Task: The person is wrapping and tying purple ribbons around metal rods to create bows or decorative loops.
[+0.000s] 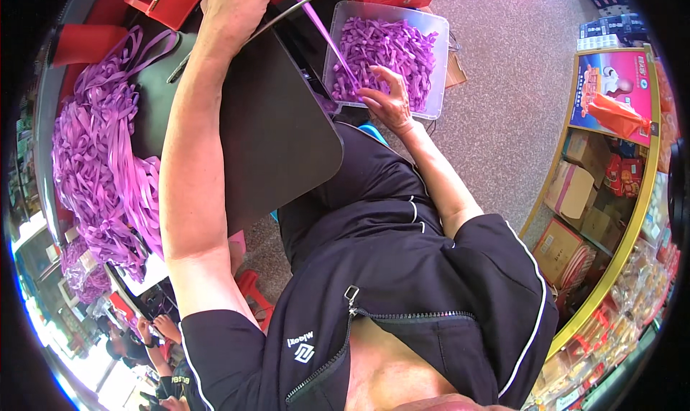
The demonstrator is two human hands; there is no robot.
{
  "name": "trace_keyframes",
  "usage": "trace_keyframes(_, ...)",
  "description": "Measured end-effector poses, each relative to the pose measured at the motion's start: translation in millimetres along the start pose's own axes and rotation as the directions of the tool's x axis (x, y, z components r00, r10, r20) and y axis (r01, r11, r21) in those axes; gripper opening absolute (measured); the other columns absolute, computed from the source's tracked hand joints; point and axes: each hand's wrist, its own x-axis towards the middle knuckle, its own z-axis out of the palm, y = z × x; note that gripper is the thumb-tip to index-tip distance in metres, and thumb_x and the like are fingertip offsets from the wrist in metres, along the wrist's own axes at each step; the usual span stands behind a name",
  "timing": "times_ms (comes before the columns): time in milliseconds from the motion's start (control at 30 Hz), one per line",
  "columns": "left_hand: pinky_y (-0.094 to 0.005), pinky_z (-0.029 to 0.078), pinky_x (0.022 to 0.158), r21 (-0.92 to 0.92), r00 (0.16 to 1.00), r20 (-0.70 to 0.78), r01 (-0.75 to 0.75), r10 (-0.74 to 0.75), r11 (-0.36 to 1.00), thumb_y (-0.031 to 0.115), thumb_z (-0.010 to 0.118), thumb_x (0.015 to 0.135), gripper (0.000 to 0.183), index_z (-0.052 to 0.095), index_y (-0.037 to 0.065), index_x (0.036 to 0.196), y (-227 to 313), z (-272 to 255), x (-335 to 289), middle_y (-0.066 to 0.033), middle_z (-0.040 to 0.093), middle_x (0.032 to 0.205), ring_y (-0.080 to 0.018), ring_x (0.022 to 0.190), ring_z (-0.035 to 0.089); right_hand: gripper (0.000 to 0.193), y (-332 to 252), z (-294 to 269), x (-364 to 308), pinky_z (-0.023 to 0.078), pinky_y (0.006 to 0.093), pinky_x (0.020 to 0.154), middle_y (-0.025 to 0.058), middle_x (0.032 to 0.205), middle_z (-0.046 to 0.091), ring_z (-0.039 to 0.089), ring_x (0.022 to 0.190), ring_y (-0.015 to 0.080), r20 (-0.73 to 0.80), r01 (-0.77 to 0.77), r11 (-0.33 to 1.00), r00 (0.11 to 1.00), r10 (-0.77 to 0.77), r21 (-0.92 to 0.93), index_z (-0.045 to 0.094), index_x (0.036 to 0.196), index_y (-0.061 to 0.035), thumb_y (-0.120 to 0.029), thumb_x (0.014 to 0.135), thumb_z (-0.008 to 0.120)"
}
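Observation:
A thin purple ribbon (323,34) runs taut between my two hands. My left hand (238,7) is at the top edge of the picture, fingers closed near the ribbon's upper end; its fingertips are partly cut off. With thumb and finger, my right hand (392,100) pinches the lower end over the near edge of a clear plastic bin (440,66). Many short purple ribbon pieces (384,48) fill that bin. A thin metal rod (295,10) passes slantwise by my left wrist, above a dark tabletop (277,131).
A large heap of long purple ribbons (100,152) hangs at the left. Beyond it are a red holder (164,0) and a red cylinder (86,44). Boxes (568,188) fill a shelf at the right. Other people's hands (167,328) show at the lower left.

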Motion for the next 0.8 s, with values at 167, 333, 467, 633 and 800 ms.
trace_keyframes(167,-0.0408,0.039,0.098,0.044,1.000,-0.011,0.002,-0.001,0.999,0.026,0.062,0.085,0.023,0.074,0.007,0.089,0,-2,1,-0.0262,0.059,0.118,-0.0351,0.119,0.051,0.022,-4,-9,-3,0.045,0.0392,0.088,0.0103,0.120,0.056,0.053,0.108,0.0279,0.057,0.014,0.998,0.998,-0.018,0.057,0.071,0.086,-0.0152,-0.016,0.065,0.078)
trace_keyframes(333,-0.0417,0.038,0.100,0.141,0.999,-0.033,-0.020,0.025,0.990,0.034,0.061,0.084,0.027,0.075,0.011,0.089,-6,-2,1,-0.0214,0.059,0.121,-0.0358,0.118,0.051,0.016,-22,-30,-21,0.043,0.0392,0.091,0.0147,0.118,0.056,0.052,0.110,0.0303,0.168,-0.136,0.968,0.980,0.102,0.209,0.071,0.090,-0.0087,-0.018,0.076,0.073)
trace_keyframes(467,-0.0424,0.037,0.101,0.131,0.999,-0.047,0.006,0.001,0.991,0.035,0.060,0.083,0.028,0.075,0.012,0.090,-6,-1,1,-0.0202,0.059,0.122,-0.0354,0.119,0.050,0.018,-42,-54,-39,0.043,0.0362,0.089,0.0130,0.116,0.055,0.052,0.106,0.0274,0.207,-0.177,0.954,0.970,0.127,0.241,0.071,0.096,-0.0076,-0.008,0.078,0.069)
trace_keyframes(633,-0.0446,0.036,0.102,0.156,1.000,-0.021,-0.005,0.009,0.988,0.036,0.059,0.084,0.029,0.076,0.014,0.091,-11,-1,4,-0.0194,0.057,0.126,-0.0348,0.122,0.046,0.023,-69,-77,-39,0.043,0.0350,0.087,0.0109,0.107,0.054,0.052,0.104,0.0257,0.290,-0.254,0.923,0.942,0.169,0.287,0.070,0.098,-0.0070,-0.003,0.075,0.070)
trace_keyframes(800,-0.0456,0.025,0.107,0.253,0.998,0.020,0.045,-0.052,0.966,0.049,0.054,0.086,0.046,0.069,0.013,0.110,-24,6,13,-0.0053,0.052,0.135,-0.0278,0.130,0.039,0.023,-113,-113,-19,0.043,0.0350,0.080,0.0094,0.100,0.054,0.052,0.094,0.0239,0.422,-0.229,0.920,0.903,0.079,0.319,0.070,0.096,-0.0084,-0.004,0.074,0.072)
